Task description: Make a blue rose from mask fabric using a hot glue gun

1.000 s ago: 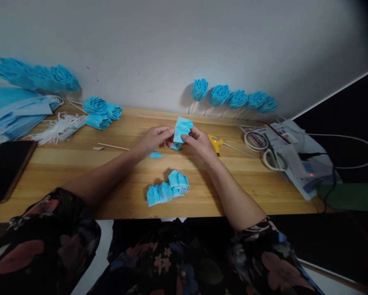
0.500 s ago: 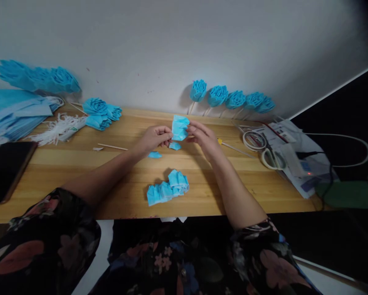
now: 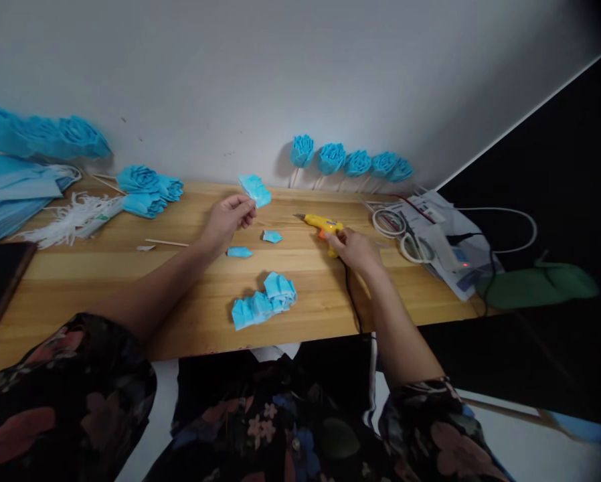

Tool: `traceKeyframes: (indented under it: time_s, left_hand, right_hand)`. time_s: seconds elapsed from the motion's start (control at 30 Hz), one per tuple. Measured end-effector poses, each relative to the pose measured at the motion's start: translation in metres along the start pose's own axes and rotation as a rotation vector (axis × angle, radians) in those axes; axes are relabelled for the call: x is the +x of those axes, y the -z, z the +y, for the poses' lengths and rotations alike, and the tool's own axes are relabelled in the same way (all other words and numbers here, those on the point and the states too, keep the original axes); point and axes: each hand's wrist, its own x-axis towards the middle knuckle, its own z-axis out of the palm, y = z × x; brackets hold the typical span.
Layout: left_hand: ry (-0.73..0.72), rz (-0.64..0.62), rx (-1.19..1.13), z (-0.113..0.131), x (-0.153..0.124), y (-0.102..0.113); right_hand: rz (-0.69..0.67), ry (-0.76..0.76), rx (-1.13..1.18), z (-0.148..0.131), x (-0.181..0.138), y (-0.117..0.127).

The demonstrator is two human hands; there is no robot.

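Between the fingertips of my left hand (image 3: 233, 217) is a creased blue fabric piece (image 3: 255, 191), held above the table. My right hand (image 3: 355, 248) is wrapped round the handle of a yellow glue gun (image 3: 325, 226), whose nozzle points left; its black cord hangs over the front edge. Between my hands lie a small folded blue piece (image 3: 272, 236) and a second folded blue piece (image 3: 239, 252). Nearer to me rests a pleated blue strip (image 3: 264, 302), partly rolled at its right end.
Blue flowers on sticks (image 3: 332, 159) lean against the wall. More blue flowers (image 3: 147, 187), white ear loops (image 3: 69, 221), a stack of masks (image 3: 14, 191) and a phone (image 3: 2, 281) lie left. Right are a tape roll (image 3: 388, 223), scissors (image 3: 417, 248) and a power strip (image 3: 446, 248).
My right hand has let go of the blue piece, moved right and taken hold of the glue gun. My left hand keeps the piece, now tilted. The view has shifted right.
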Motion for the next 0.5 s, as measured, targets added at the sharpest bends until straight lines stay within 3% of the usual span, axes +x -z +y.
traceKeyframes:
  time_s: [0.1, 0.17, 0.33, 0.5]
  left_hand:
    - [-0.009, 0.001, -0.008, 0.001, 0.000, 0.000]
    - [-0.014, 0.008, -0.016, 0.001, 0.001, 0.000]
    - [-0.020, -0.003, -0.012, -0.001, 0.003, 0.001]
    - [-0.051, -0.018, 0.022, -0.001, 0.004, 0.002]
  right_hand:
    - [-0.040, -0.055, -0.105, -0.015, 0.000, -0.008]
    - [-0.070, -0.058, -0.038, -0.014, 0.004, -0.006]
    - [-0.068, 0.027, 0.600, -0.004, 0.010, 0.004]
    - [0.183, 0.116, 0.927, -0.021, 0.004, 0.016]
